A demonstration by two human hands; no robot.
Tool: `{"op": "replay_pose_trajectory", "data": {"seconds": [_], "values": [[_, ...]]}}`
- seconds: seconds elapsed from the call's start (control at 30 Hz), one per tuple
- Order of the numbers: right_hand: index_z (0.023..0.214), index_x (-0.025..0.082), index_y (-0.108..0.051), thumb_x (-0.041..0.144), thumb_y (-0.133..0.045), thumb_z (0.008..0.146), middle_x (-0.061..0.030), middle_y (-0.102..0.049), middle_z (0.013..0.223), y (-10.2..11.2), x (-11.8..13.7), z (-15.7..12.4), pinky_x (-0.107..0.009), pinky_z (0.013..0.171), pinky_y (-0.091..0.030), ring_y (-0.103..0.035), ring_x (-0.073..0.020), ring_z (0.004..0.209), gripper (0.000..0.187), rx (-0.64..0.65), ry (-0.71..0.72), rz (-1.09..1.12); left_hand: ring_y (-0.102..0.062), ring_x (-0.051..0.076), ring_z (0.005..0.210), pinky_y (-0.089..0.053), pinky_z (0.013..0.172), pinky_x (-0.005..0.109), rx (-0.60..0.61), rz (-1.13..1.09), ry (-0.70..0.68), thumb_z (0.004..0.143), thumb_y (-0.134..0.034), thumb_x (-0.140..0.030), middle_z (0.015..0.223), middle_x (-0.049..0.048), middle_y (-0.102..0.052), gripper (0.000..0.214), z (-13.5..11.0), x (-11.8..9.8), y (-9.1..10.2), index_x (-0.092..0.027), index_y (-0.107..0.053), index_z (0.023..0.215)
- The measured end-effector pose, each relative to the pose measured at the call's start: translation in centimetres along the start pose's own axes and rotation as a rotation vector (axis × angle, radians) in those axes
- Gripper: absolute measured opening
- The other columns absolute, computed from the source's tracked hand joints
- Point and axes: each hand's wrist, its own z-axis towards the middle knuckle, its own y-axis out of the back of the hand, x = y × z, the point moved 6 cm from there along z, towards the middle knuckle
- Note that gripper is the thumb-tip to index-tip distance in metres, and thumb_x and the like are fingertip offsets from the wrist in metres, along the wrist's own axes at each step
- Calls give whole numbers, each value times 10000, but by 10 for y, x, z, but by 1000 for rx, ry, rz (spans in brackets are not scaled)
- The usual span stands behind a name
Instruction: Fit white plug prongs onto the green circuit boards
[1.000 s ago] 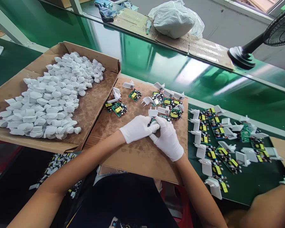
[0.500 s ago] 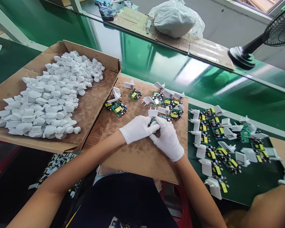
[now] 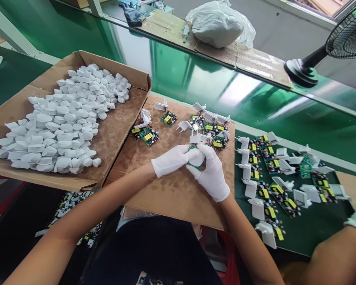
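Both of my hands wear white gloves and meet over a brown cardboard sheet (image 3: pixel 166 190). My left hand (image 3: pixel 172 159) and my right hand (image 3: pixel 211 174) are closed together on one small green circuit board with a white plug piece (image 3: pixel 195 156). Just beyond my fingers lie several more loose circuit boards (image 3: pixel 209 130) with white plug parts. Two other boards (image 3: pixel 145 134) rest at the sheet's left edge.
A cardboard tray (image 3: pixel 118 126) of several white plastic shells (image 3: pixel 62 118) sits at left. Rows of boards with white plug pieces (image 3: pixel 269 186) lie on a dark mat at right. Another person's arm (image 3: pixel 341 249) shows at bottom right. A fan base (image 3: pixel 301 71) stands on the green belt.
My hands have lifted slightly and turned the piece between them; my left fingers have stretched out further over it. The other person's gloved hand has shifted a little at the right edge.
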Motion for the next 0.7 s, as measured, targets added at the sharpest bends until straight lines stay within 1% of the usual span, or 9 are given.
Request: {"op": "replay_pose_trajectory", "data": {"seconds": [0.07,0.13,0.23,0.33,0.4,0.47,0.53,0.6,0.7], "values": [[1253,225,-392,309,-686,726,-107,-524,1214,0,1,1,-442,974,-435,-509,-248,1144,610,-25,-19,76,-546,179,921,-402,870,297,6,-192,3,811,-543,-436,987,74,-630,420,1,1,-3,-79,-594,1027],[1264,224,-382,330,-693,724,-107,-519,1219,1,1,1,-434,965,-445,-519,-245,1134,633,-39,-48,132,-554,177,910,-406,865,300,10,-353,41,790,-583,-425,975,70,-637,415,1,4,-7,-91,-601,1036],[1251,221,-396,341,-701,722,-103,-546,1189,2,1,2,-415,931,-470,-546,-240,1100,622,-34,-64,156,-553,136,786,-423,753,254,17,-556,150,758,-632,-385,845,37,-635,320,-1,10,-10,-108,-629,918],[1226,240,-414,305,-703,718,-94,-571,1153,7,5,2,-420,907,-480,-559,-239,1076,588,-45,29,101,-523,113,708,-414,661,225,19,-683,234,758,-619,-424,744,12,-606,309,-2,13,-12,-126,-639,837],[1202,254,-431,284,-702,716,-89,-583,1129,7,8,2,-434,902,-476,-563,-243,1062,557,-44,92,41,-519,119,719,-412,659,228,29,-634,255,767,-606,-440,743,7,-601,330,-3,12,-14,-132,-645,878],[1169,257,-447,264,-696,718,-83,-589,1105,4,8,1,-442,907,-468,-563,-242,1052,515,-31,98,15,-516,120,715,-407,653,228,1,-514,246,742,-640,-438,743,9,-601,350,-2,11,-13,-119,-645,885],[1180,243,-432,251,-696,715,-94,-568,1125,1,6,1,-444,928,-457,-546,-242,1074,534,-29,57,46,-520,117,703,-410,655,230,-56,-450,213,681,-697,-446,748,14,-609,392,0,11,-12,-105,-640,864],[1233,221,-384,252,-703,708,-115,-526,1176,-2,4,1,-437,947,-450,-523,-243,1110,615,-39,-1,109,-537,125,715,-426,689,245,-108,-465,181,615,-747,-446,758,25,-625,437,2,11,-11,-95,-636,850],[1258,219,-358,268,-715,695,-113,-503,1201,-5,3,1,-423,947,-455,-516,-239,1117,668,-21,-52,184,-558,147,746,-439,741,281,-153,-455,178,612,-743,-460,769,43,-641,447,1,10,-9,-85,-635,829]]}}
